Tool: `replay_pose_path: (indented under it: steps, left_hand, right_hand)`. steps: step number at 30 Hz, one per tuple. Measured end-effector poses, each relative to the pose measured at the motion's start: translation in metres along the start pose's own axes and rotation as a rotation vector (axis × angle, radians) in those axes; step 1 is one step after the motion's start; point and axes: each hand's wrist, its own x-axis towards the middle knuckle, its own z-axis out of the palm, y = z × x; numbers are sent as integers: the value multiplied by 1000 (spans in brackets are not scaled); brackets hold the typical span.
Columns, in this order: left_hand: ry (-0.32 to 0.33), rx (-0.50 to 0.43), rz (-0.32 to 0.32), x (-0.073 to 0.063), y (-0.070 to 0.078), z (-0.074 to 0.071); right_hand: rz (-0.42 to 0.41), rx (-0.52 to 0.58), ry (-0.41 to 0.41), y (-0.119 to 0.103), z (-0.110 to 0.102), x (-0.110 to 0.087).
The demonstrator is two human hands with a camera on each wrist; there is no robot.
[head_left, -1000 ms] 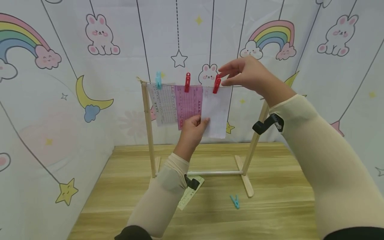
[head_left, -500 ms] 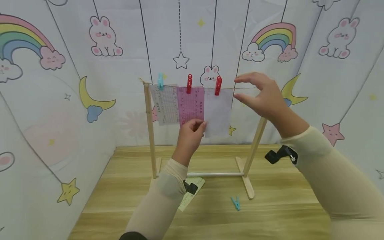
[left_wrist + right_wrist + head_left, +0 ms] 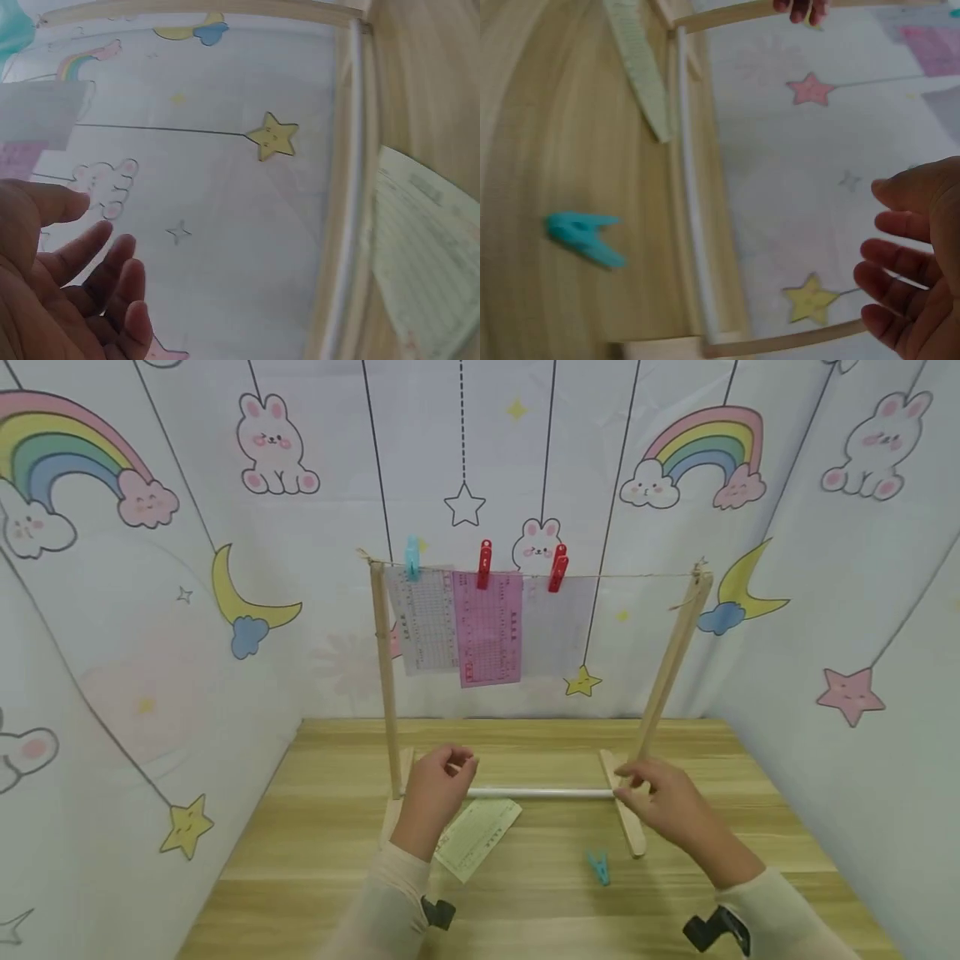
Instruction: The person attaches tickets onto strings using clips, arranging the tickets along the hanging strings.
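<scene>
My left hand [image 3: 437,797], fingers loosely bent and holding nothing, hovers near the rack's lower bar, just above a pale green printed slip [image 3: 480,837] on the table. The right hand [image 3: 663,797], also bare of anything, is by the rack's right foot. Below and left of it lies a blue clothespin [image 3: 600,867]. On the string above hang three slips: a white printed slip [image 3: 427,622] under a light blue clothespin [image 3: 412,558], a pink slip [image 3: 489,635] under a red clothespin [image 3: 484,564], and a plain whitish slip [image 3: 555,631] under another red clothespin [image 3: 558,570].
The wooden rack [image 3: 385,685] has two posts, a string [image 3: 637,576] tied between their tops and a white lower bar [image 3: 540,792]. It stands on a wood-grain table [image 3: 525,922]. A patterned cloth backdrop [image 3: 345,527] surrounds the table on three sides.
The left hand has let go of the plain slip's edge and come down toward the table. My right hand has left the red clothespin and lowered beside the rack's right foot.
</scene>
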Motion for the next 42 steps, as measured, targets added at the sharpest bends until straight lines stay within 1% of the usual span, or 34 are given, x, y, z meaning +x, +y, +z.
replay_pose_path:
  steps: [2, 4, 5, 7, 9, 10, 13, 16, 21, 24, 27, 31, 33, 37, 42]
  left_hand:
    - [-66, 64, -66, -8, -20, 6]
    - [-122, 162, -106, -15, -39, 13]
    - [-142, 205, -118, -18, -48, 18]
    - [-174, 290, -124, -22, -62, 26]
    - [-176, 354, -113, -26, -73, 35]
    - [-179, 366, -114, -28, -76, 38]
    - [-187, 392, -137, -33, -83, 47]
    - [-201, 407, -174, -37, -86, 52]
    - [-187, 467, -187, -39, -89, 52]
    - [-188, 458, -206, -39, -89, 49]
    - [-208, 437, -230, -37, -87, 46]
    - [-223, 451, -227, -35, -87, 43]
    - [-225, 449, -214, -34, -87, 42]
    - [-239, 406, -185, -36, -88, 41]
    - [-255, 299, -221, -38, -92, 38]
  right_hand:
    - [137, -5, -82, 15, 24, -20]
    - [237, 0, -137, 26, 45, -37]
    - [278, -9, -151, 29, 54, -45]
    - [330, -18, -151, 33, 71, -56]
    - [376, -18, -146, 34, 85, -65]
    - [396, -20, -142, 34, 91, -69]
    - [433, 20, -136, 32, 105, -76]
    - [441, 46, -125, 30, 113, -79]
    - [409, 36, -67, 29, 117, -76]
    - [414, 42, -62, 31, 119, -74]
    - [422, 51, -62, 31, 120, -75]
    - [394, 49, -42, 29, 119, -72]
    - [386, 39, -41, 29, 119, -71]
    - [382, 21, -35, 29, 120, -71]
    - [396, 57, -28, 26, 119, -75]
